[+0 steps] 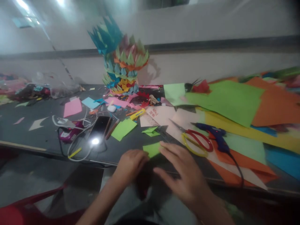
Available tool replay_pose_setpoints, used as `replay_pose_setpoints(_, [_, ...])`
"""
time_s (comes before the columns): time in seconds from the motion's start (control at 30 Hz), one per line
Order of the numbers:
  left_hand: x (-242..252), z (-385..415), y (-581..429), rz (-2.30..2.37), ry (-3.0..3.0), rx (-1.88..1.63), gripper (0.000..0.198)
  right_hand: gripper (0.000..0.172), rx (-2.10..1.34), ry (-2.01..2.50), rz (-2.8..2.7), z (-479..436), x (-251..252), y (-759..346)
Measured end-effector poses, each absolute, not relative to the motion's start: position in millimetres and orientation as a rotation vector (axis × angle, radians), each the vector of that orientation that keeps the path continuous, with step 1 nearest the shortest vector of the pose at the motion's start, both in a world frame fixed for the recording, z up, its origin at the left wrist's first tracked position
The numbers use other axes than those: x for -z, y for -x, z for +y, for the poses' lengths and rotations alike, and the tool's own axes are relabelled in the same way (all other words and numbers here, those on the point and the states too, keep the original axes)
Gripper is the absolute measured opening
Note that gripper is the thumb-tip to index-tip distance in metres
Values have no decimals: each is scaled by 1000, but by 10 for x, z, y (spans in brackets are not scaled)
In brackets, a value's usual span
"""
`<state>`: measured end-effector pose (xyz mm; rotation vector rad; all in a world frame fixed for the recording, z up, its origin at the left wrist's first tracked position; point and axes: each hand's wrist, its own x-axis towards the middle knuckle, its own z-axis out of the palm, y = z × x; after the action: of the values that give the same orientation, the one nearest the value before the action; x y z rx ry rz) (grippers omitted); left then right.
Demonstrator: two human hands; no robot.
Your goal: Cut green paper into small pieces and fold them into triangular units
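A small light-green paper (152,150) lies at the table's front edge between my two hands. My left hand (133,162) has its fingers curled together at the paper's left corner, pinching it. My right hand (179,168) is spread, thumb apart, with its fingertips touching the paper's right corner. Just behind are a folded green piece (151,131) and a green sheet (123,128). Scissors (197,142) with red and yellow handles and a blue glue gun (217,134) rest to the right of my right hand.
A phone (100,126), white cables and a purple device (70,132) lie at the left. A tall multicoloured folded-paper stack (124,67) stands by the wall. Large coloured sheets (234,100) cover the right side. A yellow cutter (137,114) lies mid-table.
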<state>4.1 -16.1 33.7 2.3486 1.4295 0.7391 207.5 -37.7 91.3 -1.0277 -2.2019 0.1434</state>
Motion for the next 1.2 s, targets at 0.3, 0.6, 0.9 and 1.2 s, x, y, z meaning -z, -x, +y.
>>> replay_pose_setpoints(0.3, [-326, -152, -171, 1487, -2239, -612, 10, 16, -560, 1242, -2331, -70, -414, -2336])
replay_pose_setpoints(0.6, [-372, -10, -327, 1607, -2071, -608, 18, 14, -543, 1680, -2149, -74, -432, -2232])
replay_pose_setpoints(0.9, [-365, 112, -338, 1676, -1996, -560, 17, 16, -566, 1819, -2094, -3, -450, -2193])
replay_pose_setpoints(1.2, [-396, 189, -375, 1769, -1985, -495, 10, 13, -557, 1928, -2118, 23, -489, -2136])
